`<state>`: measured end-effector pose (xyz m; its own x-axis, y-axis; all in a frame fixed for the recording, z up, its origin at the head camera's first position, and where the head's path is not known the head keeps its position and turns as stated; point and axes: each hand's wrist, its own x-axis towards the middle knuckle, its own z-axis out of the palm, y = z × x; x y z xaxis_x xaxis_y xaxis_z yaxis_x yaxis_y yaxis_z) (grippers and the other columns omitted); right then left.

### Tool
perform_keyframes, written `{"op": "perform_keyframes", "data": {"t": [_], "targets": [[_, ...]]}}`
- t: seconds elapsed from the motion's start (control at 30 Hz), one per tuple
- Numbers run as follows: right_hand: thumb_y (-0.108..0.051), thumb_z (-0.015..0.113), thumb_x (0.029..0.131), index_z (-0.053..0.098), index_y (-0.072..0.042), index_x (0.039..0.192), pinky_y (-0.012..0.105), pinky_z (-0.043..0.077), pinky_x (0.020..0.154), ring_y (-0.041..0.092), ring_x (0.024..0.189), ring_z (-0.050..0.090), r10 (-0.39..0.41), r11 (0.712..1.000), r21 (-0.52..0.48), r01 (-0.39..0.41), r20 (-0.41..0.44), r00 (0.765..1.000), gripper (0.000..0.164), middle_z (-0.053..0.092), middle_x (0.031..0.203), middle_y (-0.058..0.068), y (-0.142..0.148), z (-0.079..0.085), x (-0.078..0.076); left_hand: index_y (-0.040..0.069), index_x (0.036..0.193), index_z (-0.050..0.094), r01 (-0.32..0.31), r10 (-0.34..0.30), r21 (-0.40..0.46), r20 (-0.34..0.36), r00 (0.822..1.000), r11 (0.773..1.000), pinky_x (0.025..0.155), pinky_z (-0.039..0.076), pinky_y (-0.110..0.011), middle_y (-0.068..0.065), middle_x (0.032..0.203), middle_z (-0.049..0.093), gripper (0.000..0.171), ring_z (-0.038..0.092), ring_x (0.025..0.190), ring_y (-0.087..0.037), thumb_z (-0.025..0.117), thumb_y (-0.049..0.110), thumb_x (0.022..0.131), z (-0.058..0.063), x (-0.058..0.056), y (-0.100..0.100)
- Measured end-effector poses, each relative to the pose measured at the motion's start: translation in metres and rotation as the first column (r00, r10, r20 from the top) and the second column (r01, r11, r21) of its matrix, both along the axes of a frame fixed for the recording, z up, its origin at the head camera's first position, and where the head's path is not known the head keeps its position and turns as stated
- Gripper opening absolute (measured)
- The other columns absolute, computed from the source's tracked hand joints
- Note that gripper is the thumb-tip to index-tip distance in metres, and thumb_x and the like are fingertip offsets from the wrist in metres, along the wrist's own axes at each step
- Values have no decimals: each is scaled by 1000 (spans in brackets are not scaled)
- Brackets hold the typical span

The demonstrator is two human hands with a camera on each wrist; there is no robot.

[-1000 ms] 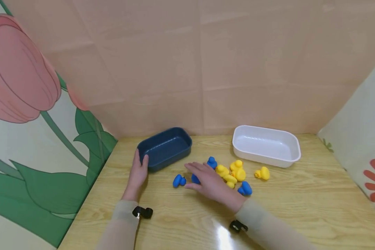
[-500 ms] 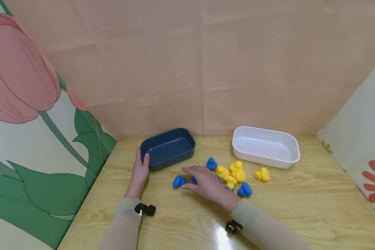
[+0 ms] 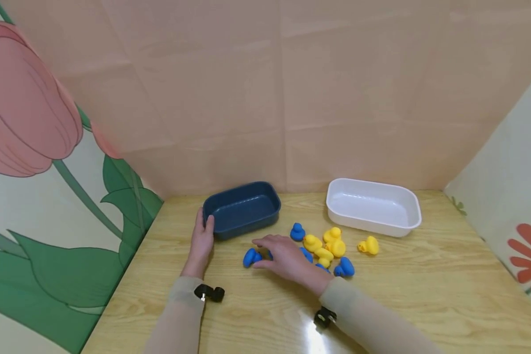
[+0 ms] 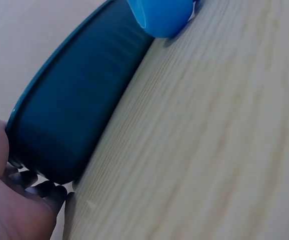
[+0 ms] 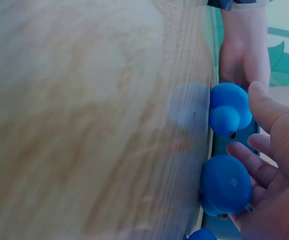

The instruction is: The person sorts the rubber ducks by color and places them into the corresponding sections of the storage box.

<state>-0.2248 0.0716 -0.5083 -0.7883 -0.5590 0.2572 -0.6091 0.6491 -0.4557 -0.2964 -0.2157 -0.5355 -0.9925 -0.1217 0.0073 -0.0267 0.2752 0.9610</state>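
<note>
You are steadying the blue tray [image 3: 242, 210] with your left hand [image 3: 202, 241], fingers curled round its near corner; your right hand [image 3: 283, 255] is reaching, fingers loose and holding nothing, over a blue duck [image 3: 250, 257] lying on the table [image 3: 425, 295] below the tray; next, I judge, you need to pinch that duck.

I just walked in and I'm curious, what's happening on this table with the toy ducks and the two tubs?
A person sits at a wooden table with small rubber ducks. The left hand holds the end of a dark blue tub, thumb on its rim. The right hand reaches over two blue ducks; one sits under its fingers and another blue duck lies just past the fingertips. Yellow ducks and more blue ones are clustered beside it. A white tub stands behind them, with nothing in it.
</note>
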Motion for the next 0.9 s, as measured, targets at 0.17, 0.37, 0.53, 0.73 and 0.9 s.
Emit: {"op": "perform_keyframes", "data": {"t": [0.17, 0.37, 0.53, 0.73, 0.9], "targets": [[-39, 88, 97, 70, -9, 147, 55, 51, 113, 27, 119, 70, 13, 999, 34, -13, -7, 1000, 61, 76, 129, 6, -3, 0, -1, 24, 180, 7, 3, -3, 7, 7, 1000, 1000, 136, 8, -52, -3, 185, 7, 71, 5, 170, -29, 40, 46, 121, -2, -4, 5], [-39, 89, 96, 72, -10, 145, 55, 52, 110, 26, 115, 70, 1, 999, 49, 0, -16, 1000, 59, 76, 126, 5, -5, -3, -2, 22, 180, 11, 2, -2, 27, -5, 1000, 1000, 136, 11, -52, -2, 185, 12, 71, 10, 169, -29, 41, 47, 120, -2, -8, 13], [-40, 89, 96, 74, -10, 142, 54, 52, 110, 25, 112, 70, -5, 998, 60, 6, -18, 1000, 57, 77, 123, 4, -6, -4, -3, 23, 180, 13, 6, -6, 48, -3, 1000, 999, 136, 10, -52, -2, 185, 14, 70, 10, 169, -28, 41, 48, 120, 1, -12, 20], [-37, 89, 96, 80, -13, 131, 51, 53, 108, 20, 103, 70, -19, 998, 65, 21, -28, 999, 44, 77, 112, 0, -5, -5, -3, 23, 179, 18, 17, -16, 38, -13, 1000, 999, 136, 14, -52, -4, 184, 17, 67, 14, 169, -31, 42, 45, 120, 3, -16, 26], [-33, 91, 95, 82, -14, 122, 49, 53, 104, 16, 94, 66, -27, 998, 61, 29, -43, 999, 34, 75, 100, -3, -6, -6, -3, 18, 178, 23, 25, -24, 35, -49, 999, 999, 135, 17, -51, -7, 183, 23, 64, 18, 168, -31, 43, 41, 121, 0, -22, 31]]}}
